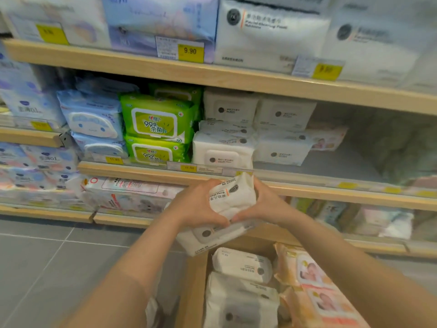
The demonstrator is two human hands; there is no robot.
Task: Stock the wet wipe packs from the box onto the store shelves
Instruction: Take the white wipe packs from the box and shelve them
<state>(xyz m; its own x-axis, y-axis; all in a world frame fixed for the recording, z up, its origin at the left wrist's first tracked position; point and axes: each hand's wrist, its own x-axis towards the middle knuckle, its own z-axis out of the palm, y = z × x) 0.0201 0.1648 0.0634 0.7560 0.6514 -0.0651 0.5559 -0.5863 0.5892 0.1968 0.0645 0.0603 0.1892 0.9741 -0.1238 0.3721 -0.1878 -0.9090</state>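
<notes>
- The store shelves (pixel 212 74) fill my view; the middle shelf's right half is bare, with open room beside the white packs (pixel 281 147) stacked at its centre.
- The box (pixel 194 287) sits below me, near the lowest shelf's front edge, with white and orange packs inside.
- I hold two white wet wipe packs over the box: a flat pack (pixel 212 240) underneath and an upper pack (pixel 233 197) tilted on top.
- My left hand (pixel 196 204) and right hand (pixel 264 204) curl round the pair from either side.
- I judge the tilted upper pack could slip as I lift, or snag on the middle shelf's front lip, just above it.
</notes>
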